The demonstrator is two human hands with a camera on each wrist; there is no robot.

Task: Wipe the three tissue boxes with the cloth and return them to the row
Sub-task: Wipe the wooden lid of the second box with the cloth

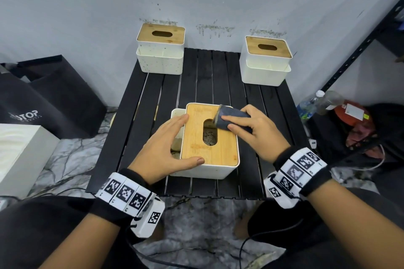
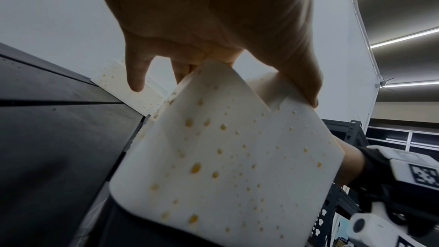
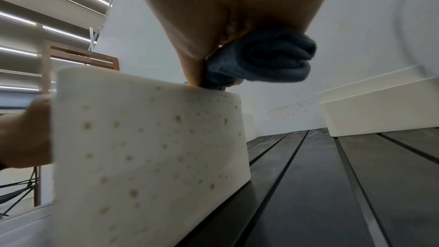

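Three white tissue boxes with bamboo lids stand on a black slatted table [image 1: 142, 105]. One box [image 1: 160, 50] is at the back left and another [image 1: 265, 61] at the back right, both against the wall. The third box [image 1: 209, 150] [image 2: 225, 166] [image 3: 147, 153], speckled with yellowish spots, sits at the front middle. My left hand [image 1: 175, 137] [image 2: 213, 25] braces its left side with straight fingers, thumb lying along the near edge. My right hand [image 1: 247, 129] [image 3: 225, 7] grips a folded dark blue cloth [image 1: 231, 116] [image 3: 268, 59] and presses it on the lid's far right corner.
A black bag [image 1: 50, 98] and a white box [image 1: 19, 150] sit on the floor to the left. Bottles [image 1: 310, 102] and a black metal rack [image 1: 360, 46] stand to the right. The gap between the two back boxes shows bare slats. Cables trail on the marble floor.
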